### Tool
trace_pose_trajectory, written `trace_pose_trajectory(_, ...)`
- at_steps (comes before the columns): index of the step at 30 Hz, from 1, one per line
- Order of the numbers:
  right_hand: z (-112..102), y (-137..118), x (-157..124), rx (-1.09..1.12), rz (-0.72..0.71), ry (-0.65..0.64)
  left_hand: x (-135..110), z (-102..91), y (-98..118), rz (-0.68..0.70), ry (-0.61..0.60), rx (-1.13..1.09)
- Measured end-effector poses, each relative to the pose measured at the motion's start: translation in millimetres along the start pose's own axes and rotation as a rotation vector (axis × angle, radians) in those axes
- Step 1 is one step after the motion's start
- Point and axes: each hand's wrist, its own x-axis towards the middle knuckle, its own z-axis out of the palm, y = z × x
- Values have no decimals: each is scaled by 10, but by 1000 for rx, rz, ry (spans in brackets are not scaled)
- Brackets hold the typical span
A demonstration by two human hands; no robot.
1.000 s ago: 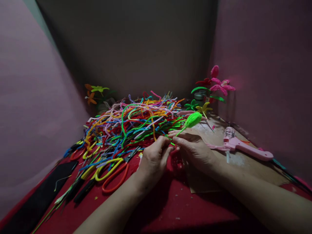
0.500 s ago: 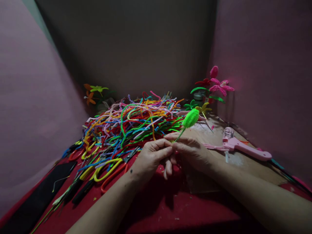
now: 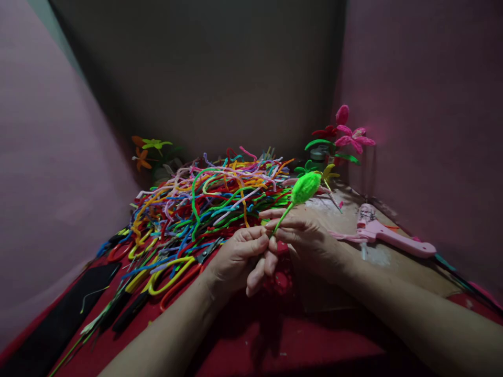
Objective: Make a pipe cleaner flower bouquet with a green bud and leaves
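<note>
A bright green fuzzy flower bud (image 3: 306, 188), seemingly made of pipe cleaner, tops a thin green stem (image 3: 282, 218). The bud leans up and to the right, above both hands. My left hand (image 3: 245, 252) is closed, pinching the lower stem between thumb and fingers. From the other side, the fingers of my right hand (image 3: 305, 236) close around the same stem, touching the left fingertips. The stem's lower end is hidden by the fingers. Right behind the hands rises a heap of many-coloured pipe cleaners (image 3: 220, 193).
Scissors with yellow and red handles (image 3: 173, 277) lie left of my arm, beside a black flat strip (image 3: 58, 319). On a cardboard sheet (image 3: 408, 277) at the right rests a pink glue gun (image 3: 396, 238). Finished pink flowers (image 3: 354, 138) and orange flowers (image 3: 141, 158) stand behind.
The bud has turned a little and more stem shows below it. Both hands have shifted slightly left and down, and the left hand's lower fingers have moved leftward.
</note>
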Motion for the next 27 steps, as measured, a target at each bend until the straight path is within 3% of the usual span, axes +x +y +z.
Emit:
trace_pose_trajectory(4,-19,46,-2,60,-14,96,3,34,44,-23,101,158)
trace_pose_trajectory(9,-36,75,13,32,28,220,37,164,78,75,392,538)
trace_pose_trajectory(13,1,58,17,45,81,255,48,231,40,114,505,620)
trace_pose_trajectory(20,11,73,15,134,164,73,36,166,30,58,391,430)
trace_pose_trajectory(27,-19,88,20,166,202,10,51,39,-4,-26,236,252)
